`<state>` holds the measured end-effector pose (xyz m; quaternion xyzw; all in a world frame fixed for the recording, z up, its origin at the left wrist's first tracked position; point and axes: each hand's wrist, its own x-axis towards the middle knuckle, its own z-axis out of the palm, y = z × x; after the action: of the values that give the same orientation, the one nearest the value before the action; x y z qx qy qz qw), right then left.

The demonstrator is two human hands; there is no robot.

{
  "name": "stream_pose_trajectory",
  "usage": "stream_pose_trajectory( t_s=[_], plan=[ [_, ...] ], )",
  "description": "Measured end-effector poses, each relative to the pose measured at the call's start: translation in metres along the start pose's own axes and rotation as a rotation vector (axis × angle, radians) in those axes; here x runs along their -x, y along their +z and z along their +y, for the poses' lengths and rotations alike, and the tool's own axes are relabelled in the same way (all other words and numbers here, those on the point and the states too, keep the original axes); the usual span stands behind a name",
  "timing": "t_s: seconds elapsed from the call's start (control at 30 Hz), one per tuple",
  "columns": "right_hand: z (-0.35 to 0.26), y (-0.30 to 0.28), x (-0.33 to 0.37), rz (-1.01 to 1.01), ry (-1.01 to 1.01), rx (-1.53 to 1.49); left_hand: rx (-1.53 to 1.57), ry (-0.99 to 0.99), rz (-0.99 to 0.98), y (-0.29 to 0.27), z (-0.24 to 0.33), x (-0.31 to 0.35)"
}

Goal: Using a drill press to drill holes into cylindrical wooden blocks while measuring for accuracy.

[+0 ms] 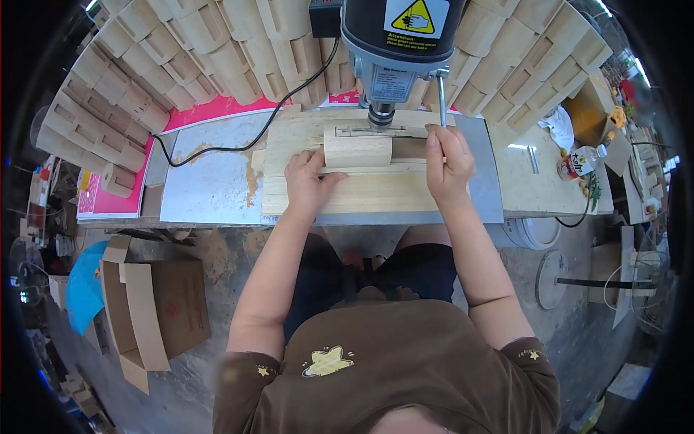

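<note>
A pale, rounded wooden block (358,152) lies on a wooden board jig (361,195), directly beneath the chuck (380,116) of a bench drill press (394,43). My left hand (309,182) grips the block's left end, its thumb along the near edge and its fingers partly hidden behind the wood. At the right, my right hand (450,160) is closed round the lower end of the drill press's metal feed lever (442,98). Whether the bit touches the wood I cannot tell.
Stacks of slotted wooden pieces (217,50) stand behind the work on both sides. A black cable (246,141) crosses the table at left. At right stands a bottle (580,162). An open cardboard box (173,300) is on the floor.
</note>
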<state>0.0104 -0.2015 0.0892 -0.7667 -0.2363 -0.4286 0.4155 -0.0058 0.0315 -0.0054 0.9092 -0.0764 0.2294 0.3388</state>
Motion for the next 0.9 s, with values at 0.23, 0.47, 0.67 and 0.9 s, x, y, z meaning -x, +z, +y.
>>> stream_pose_trajectory(
  t_s=[0.23, 0.47, 0.67, 0.9],
  plan=[
    [-0.007, -0.017, -0.023, -0.011, -0.165, 0.065, 0.007, 0.021, 0.015, 0.000, 0.004, -0.002],
    [-0.032, -0.017, -0.157, -0.009, 0.090, 0.200, -0.117, 0.004, 0.005, 0.016, 0.031, 0.001],
    [0.021, 0.000, -0.191, -0.126, 0.103, 0.410, -0.075, -0.001, -0.040, 0.019, 0.039, 0.001],
    [-0.042, -0.039, -0.123, -0.087, 0.120, 0.180, -0.083, 0.022, -0.026, 0.021, 0.036, -0.006]
  ],
)
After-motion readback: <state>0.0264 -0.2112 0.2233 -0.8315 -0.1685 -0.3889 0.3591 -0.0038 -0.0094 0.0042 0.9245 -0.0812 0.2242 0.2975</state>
